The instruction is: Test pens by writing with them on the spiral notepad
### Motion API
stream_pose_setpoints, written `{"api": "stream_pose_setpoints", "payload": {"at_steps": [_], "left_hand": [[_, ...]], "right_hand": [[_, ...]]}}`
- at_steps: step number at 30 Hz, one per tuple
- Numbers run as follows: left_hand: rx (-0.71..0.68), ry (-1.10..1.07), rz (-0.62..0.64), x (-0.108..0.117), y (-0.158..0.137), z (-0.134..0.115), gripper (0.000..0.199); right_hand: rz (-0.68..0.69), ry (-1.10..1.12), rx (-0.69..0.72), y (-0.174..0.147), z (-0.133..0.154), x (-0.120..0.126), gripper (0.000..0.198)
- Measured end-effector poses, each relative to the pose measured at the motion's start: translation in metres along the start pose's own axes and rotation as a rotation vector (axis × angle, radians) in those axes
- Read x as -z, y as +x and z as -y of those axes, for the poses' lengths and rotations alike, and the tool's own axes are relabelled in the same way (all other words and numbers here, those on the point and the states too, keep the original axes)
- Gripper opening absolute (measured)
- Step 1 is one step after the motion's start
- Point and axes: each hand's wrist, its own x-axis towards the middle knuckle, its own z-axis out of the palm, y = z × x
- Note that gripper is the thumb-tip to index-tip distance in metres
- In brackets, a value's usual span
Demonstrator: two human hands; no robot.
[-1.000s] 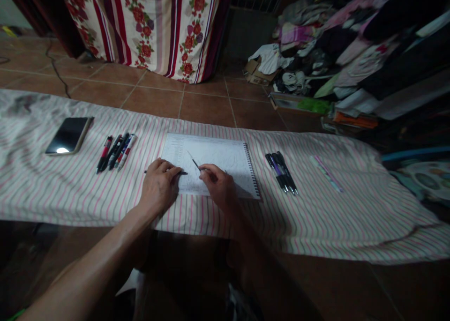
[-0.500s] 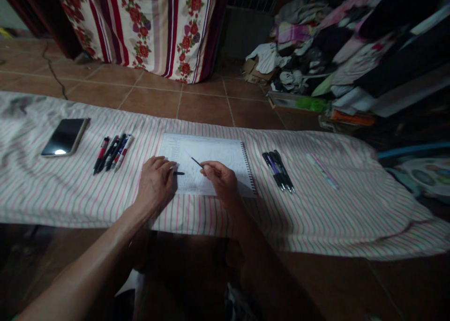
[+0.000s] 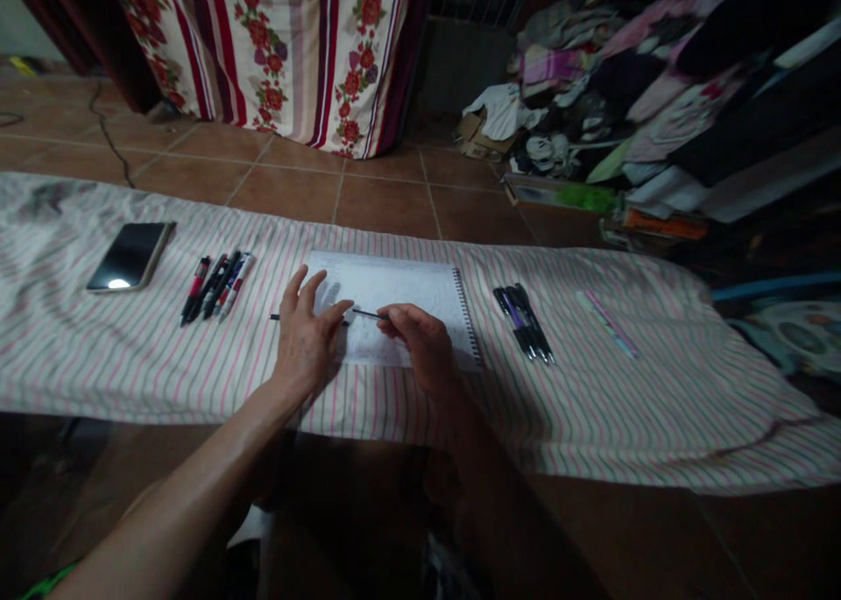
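A spiral notebook (image 3: pixel 420 285) with writing or drawing on its page lies in front of me; the marks are too faint to read. My right hand (image 3: pixel 420 333) is closed over its lower right part, pinching a thin black pen (image 3: pixel 369 314) that points left. My left hand (image 3: pixel 307 333) is raised at the notebook's left side with its fingers spread, its thumb close to the tip of that pen. Beneath the left hand lies another dark, slender pen-like thing (image 3: pixel 274 317), its middle hidden by the hand.
The notebook rests on a striped cloth (image 3: pixel 604 407). Left of it are a phone (image 3: pixel 128 257) and several pens (image 3: pixel 214 286). To the right lie several black and purple pens (image 3: pixel 524 322) and a pastel pen-like stick (image 3: pixel 610 323). Beyond are a floral curtain (image 3: pixel 308 57) and piled clothes (image 3: pixel 591 83).
My left hand has lifted and spread its fingers; the dark slender thing beneath now sticks out on its left too. The pen in my right hand has turned flatter, its tip near my left thumb.
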Motion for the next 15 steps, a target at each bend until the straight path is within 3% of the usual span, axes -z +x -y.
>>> {"api": "stream_pose_setpoints", "payload": {"at_steps": [9,15], "left_hand": [[0.052,-0.115,0.027,-0.001,0.001,-0.007,0.015],[0.077,-0.236,0.052,-0.006,0.001,-0.013,0.012]], "right_hand": [[-0.062,0.154,-0.037,0.001,0.002,0.0,0.026],[-0.125,0.133,-0.039,0.004,-0.003,-0.003,0.026]]}}
